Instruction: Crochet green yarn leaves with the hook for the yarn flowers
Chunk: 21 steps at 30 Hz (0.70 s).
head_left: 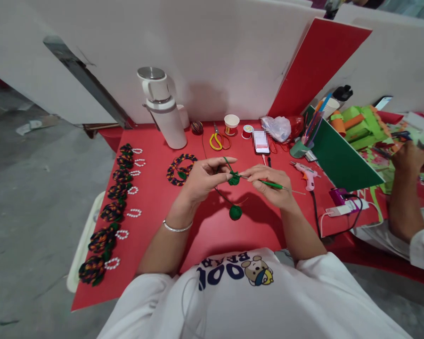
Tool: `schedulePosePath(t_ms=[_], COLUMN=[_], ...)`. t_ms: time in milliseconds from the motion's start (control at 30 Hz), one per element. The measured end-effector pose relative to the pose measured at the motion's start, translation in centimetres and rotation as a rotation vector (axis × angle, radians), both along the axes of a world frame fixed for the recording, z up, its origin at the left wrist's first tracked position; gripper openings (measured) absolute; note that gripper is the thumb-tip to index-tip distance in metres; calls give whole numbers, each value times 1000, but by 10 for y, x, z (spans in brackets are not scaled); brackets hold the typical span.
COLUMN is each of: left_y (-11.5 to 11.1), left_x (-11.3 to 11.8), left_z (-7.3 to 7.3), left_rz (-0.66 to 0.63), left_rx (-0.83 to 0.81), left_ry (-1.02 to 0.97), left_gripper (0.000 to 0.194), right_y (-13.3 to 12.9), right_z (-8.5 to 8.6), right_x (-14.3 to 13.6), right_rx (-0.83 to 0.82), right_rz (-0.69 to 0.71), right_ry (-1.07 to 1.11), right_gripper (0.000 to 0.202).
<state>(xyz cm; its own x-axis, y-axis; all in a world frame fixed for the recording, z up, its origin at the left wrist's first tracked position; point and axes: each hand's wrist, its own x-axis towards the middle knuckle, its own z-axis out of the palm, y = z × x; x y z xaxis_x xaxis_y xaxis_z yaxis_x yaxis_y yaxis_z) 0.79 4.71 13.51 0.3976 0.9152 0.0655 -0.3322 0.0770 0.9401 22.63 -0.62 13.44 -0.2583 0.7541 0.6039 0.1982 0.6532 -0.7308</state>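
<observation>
In the middle of the head view, my left hand pinches a small green crochet piece, with green yarn running up over its forefinger. A crochet hook with a green grip lies in the closed fingers of my right hand; its tip meets the green piece. Below my hands a green yarn ball rests on the red table. Left of my left hand lies a multicoloured crocheted strip bent into a loop, with a green leaf-like piece inside it.
Multicoloured crocheted flowers and bead loops line the left edge. Behind stand a white bottle, scissors, a paper cup and a phone. At right are a glue gun, a green divider and another person's hand.
</observation>
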Motion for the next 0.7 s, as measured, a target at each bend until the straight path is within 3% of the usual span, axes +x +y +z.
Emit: schedulePosePath(t_ms=[167, 333, 533, 700], left_y=[-3, -5, -2, -3], left_x=[1, 5, 6, 12], left_z=[5, 7, 1, -4], left_rz=[-5, -22, -12, 41], left_rx=[-30, -37, -20, -4], left_ry=[19, -44, -48, -69], left_gripper=[40, 43, 47, 51], right_y=[1, 5, 6, -1], right_z=[-7, -23, -32, -27], right_x=[0, -9, -23, -31], right_rx=[-212, -270, -167, -9], right_rz=[82, 70, -7, -206], right_ry=[250, 413, 420, 251], right_gripper=[11, 13, 13, 10])
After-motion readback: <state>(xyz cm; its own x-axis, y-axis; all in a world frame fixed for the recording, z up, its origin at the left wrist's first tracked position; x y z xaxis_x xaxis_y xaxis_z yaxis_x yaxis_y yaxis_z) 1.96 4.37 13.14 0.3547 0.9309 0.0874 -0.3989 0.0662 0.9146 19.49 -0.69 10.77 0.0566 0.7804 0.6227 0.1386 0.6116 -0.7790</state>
